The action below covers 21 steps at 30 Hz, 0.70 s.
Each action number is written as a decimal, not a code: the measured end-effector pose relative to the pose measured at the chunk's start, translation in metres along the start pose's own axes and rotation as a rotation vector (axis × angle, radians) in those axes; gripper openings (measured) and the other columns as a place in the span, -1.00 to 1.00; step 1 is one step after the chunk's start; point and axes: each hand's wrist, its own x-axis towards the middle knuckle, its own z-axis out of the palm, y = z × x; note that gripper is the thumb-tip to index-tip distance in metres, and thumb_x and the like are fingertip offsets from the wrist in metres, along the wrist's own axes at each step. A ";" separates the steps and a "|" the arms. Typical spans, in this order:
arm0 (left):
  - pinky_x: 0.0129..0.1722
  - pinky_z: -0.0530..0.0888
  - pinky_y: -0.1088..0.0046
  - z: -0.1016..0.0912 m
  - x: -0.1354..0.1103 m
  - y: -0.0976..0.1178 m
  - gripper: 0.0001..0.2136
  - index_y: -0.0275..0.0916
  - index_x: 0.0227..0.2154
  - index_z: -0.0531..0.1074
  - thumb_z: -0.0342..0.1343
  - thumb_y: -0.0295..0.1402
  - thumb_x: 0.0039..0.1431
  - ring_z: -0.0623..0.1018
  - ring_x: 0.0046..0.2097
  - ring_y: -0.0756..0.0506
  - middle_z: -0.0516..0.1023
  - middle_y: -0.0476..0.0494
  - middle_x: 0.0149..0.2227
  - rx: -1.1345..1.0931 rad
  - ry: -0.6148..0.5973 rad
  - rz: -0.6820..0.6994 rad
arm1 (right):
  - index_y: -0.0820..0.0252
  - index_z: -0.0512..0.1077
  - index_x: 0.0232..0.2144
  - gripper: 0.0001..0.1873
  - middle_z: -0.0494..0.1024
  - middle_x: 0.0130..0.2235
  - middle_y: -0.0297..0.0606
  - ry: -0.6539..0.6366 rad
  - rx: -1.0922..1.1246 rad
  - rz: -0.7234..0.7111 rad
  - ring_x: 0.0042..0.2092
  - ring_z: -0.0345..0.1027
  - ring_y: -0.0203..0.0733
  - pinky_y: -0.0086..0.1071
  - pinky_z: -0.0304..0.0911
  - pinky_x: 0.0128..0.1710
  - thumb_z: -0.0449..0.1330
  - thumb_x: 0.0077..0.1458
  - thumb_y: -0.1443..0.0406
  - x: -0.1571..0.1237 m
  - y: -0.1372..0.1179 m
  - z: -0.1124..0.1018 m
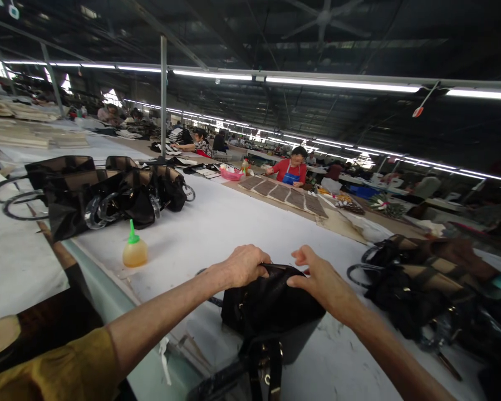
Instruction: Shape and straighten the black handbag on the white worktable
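A black handbag (271, 303) with gold-coloured fittings and dark straps is on the white-covered table in front of me. Its mouth faces up between my hands. My left hand (246, 264) is closed on the upper edge at the left side, fingertips folded over the rim. On the right side, my right hand (323, 281) has its thumb against the bag's opening, while its bent fingers stand apart from the thumb above the rim. The bag's inside is dark and mostly hidden.
Black bags with ring handles (108, 192) stand at the left; more bags (430, 284) are heaped at the right. A squeeze bottle (134, 250) with a green nozzle stands near the table edge (108, 289). Across the table a person in red (292, 170) sits by brown panels (281, 195).
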 end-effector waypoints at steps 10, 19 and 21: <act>-0.45 0.26 0.58 -0.022 -0.004 0.001 -0.91 -0.19 -0.48 0.49 0.09 -0.39 -0.03 0.38 -0.44 0.00 0.40 0.05 -0.57 -0.130 -0.048 -0.014 | 0.15 0.45 -0.49 -0.86 0.45 -0.53 -0.41 -0.206 0.111 0.040 -0.40 0.32 -0.17 -0.41 0.11 -0.42 0.08 -0.09 0.31 -0.007 0.017 -0.011; -0.57 0.22 0.60 -0.010 -0.016 -0.018 -0.86 -0.30 -0.46 0.47 0.11 -0.36 -0.12 0.31 -0.53 0.05 0.32 0.07 -0.62 -0.588 -0.203 -0.151 | 0.14 0.48 -0.51 -0.83 0.44 -0.54 -0.42 -0.293 0.164 -0.022 -0.41 0.30 -0.16 -0.41 0.12 -0.40 0.08 -0.11 0.30 -0.004 0.018 -0.007; -0.59 0.20 0.60 -0.005 -0.017 -0.023 -0.83 -0.31 -0.44 0.47 0.11 -0.35 -0.13 0.30 -0.55 0.05 0.31 0.07 -0.63 -0.661 -0.210 -0.168 | 0.14 0.48 -0.51 -0.83 0.44 -0.54 -0.41 -0.297 0.176 -0.022 -0.41 0.29 -0.16 -0.41 0.12 -0.40 0.08 -0.12 0.31 -0.002 0.018 -0.004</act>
